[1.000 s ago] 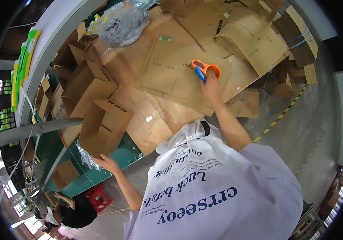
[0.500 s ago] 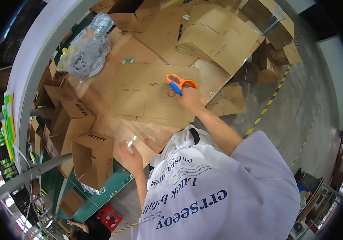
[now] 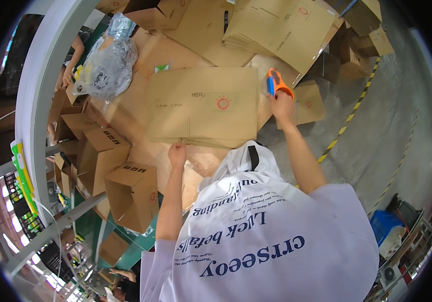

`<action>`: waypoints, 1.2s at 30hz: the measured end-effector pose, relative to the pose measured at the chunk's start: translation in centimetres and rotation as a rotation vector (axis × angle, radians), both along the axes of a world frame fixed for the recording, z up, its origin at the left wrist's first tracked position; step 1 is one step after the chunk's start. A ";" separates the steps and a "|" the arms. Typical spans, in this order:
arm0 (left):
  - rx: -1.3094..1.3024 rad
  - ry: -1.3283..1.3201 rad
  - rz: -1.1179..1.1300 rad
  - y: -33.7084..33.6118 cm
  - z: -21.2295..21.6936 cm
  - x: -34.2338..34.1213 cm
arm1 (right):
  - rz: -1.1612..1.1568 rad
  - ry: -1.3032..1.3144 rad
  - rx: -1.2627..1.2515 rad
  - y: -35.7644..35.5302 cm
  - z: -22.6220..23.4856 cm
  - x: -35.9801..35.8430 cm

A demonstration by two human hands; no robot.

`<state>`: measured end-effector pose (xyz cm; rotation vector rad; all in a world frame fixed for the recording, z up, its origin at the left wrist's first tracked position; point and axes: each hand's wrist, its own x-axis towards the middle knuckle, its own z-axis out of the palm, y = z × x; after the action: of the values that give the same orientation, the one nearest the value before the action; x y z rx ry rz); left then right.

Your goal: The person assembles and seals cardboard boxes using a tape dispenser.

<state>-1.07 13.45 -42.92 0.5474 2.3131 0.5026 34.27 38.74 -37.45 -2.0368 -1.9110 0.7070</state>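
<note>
A stack of flat cardboard boxes, with dark print and a red ring mark, lies on the table in front of me. My left hand is closed at the near edge of the top box, its fingers pinching the cardboard there. Off the stack's right side, my right hand grips an orange-and-blue hand tool with a looped body. The exact kind of this tool does not show, and my fingers cover part of it.
More flat cardboard is piled at the far right, near a black marker. A clear plastic bag lies far left. Opened boxes stand along the left side, beside a metal frame. Another person's arm shows beyond it.
My right hand has moved right with the orange-and-blue tool, off the cardboard. My left hand has come up to the near edge of the stack and closed there.
</note>
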 end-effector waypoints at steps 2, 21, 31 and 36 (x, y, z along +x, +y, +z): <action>0.043 0.114 -0.060 2.0 1.4 -1.7 | -0.125 0.087 0.228 0.0 -1.5 0.4; -0.056 0.451 -0.290 5.0 3.9 -10.0 | 0.156 0.121 -0.415 -8.9 -2.8 -1.8; 0.125 0.184 -0.067 1.4 6.7 -7.3 | 0.002 0.320 -0.282 -11.0 -5.2 -1.1; 0.281 0.351 0.022 2.7 7.4 -4.3 | 0.013 0.288 -0.301 -11.7 -5.4 -1.4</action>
<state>-5.34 16.17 -35.57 0.7988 2.5986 0.8037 32.89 27.04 -42.84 -1.9521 -1.7385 1.2825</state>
